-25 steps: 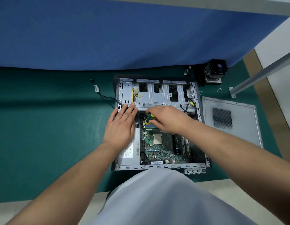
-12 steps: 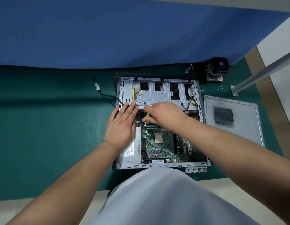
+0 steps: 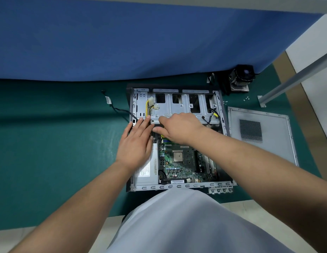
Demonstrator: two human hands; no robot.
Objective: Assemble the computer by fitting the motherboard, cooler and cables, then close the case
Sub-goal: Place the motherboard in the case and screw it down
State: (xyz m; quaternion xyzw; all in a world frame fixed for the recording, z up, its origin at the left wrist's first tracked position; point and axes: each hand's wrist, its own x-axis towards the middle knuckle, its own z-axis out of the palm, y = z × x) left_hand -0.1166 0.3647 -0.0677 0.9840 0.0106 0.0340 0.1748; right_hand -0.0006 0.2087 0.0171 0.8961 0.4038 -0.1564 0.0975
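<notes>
Bare matt grey sheet-metal case (image 3: 177,108); side panel (image 3: 272,136) likewise metal; tabletop (image 3: 58,152) a green, perhaps rubbery mat; green motherboard (image 3: 179,167) faintly glossy.

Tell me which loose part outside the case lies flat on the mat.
The grey side panel, right of the case, lies flat; the black cooler at the far right corner stands upright.

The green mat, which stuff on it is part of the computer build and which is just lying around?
Part of the build:
open case
motherboard
cooler
side panel
loose screws
black cable

Just lying about:
blue partition
metal bar
</notes>
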